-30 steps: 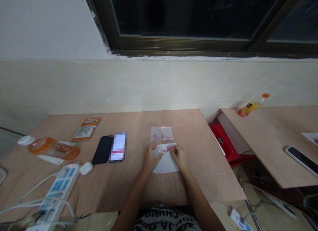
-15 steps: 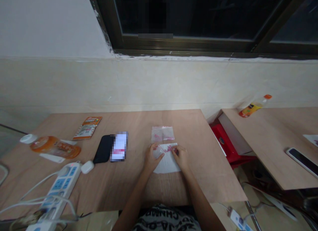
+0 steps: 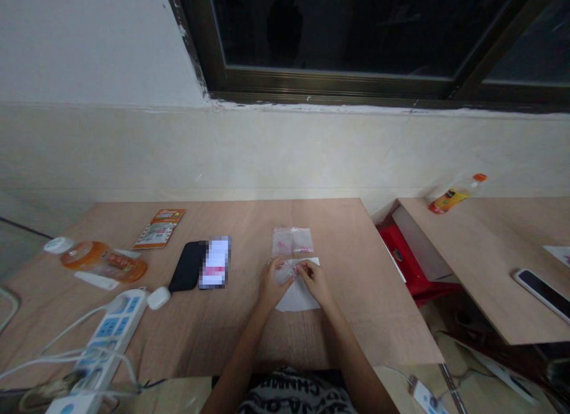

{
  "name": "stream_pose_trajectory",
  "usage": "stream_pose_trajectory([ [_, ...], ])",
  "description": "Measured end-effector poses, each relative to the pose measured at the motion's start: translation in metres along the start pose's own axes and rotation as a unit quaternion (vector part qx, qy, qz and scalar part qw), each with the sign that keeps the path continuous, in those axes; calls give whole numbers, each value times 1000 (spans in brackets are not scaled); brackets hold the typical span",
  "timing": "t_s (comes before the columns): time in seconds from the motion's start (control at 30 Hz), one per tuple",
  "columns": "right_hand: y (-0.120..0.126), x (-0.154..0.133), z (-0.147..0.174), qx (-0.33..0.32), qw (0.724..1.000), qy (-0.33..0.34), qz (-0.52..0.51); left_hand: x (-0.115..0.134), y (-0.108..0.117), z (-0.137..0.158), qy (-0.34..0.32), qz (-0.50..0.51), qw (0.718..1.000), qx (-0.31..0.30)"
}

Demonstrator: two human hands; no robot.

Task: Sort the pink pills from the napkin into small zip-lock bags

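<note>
My left hand is closed on the edge of a small clear plastic bag, held over a white sheet of paper. My right hand has its fingertips pinched together at the bag's right side, close to the left thumb. Something small and reddish shows at those fingertips, too small to name. Just beyond the paper lie two clear plastic bags side by side, with small pink-red bits in them. The right hand covers part of the paper.
To the left are a black phone, a lit phone, a white charger case, an orange packet, a drink bottle on its side and a power strip with cables. Another table stands right, past a gap.
My right hand has moved left, from the pink-red bits on the paper to the small bag. The left hand stays in place with the bag.
</note>
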State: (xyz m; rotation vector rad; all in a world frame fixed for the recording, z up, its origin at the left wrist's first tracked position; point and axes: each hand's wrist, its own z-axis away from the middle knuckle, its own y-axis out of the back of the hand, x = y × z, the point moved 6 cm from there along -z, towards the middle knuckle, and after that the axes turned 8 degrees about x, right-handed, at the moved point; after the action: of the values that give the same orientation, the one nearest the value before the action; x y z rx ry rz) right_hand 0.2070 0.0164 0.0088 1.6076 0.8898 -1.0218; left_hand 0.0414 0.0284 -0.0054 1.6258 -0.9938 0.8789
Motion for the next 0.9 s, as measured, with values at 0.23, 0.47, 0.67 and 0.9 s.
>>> stream_pose_trajectory([
  [0.23,20,8,2,48,999,0,23,-5,-2,1,18,10,1000,0],
  [0.47,31,17,6,40,985,4,167,-3,-1,1,9,-6,1000,-1],
  [0.67,27,12,7,22,972,20,233,-1,0,1,1,-8,1000,-1],
  [0.9,25,8,6,10,969,24,247,-1,-1,1,2,-3,1000,3],
])
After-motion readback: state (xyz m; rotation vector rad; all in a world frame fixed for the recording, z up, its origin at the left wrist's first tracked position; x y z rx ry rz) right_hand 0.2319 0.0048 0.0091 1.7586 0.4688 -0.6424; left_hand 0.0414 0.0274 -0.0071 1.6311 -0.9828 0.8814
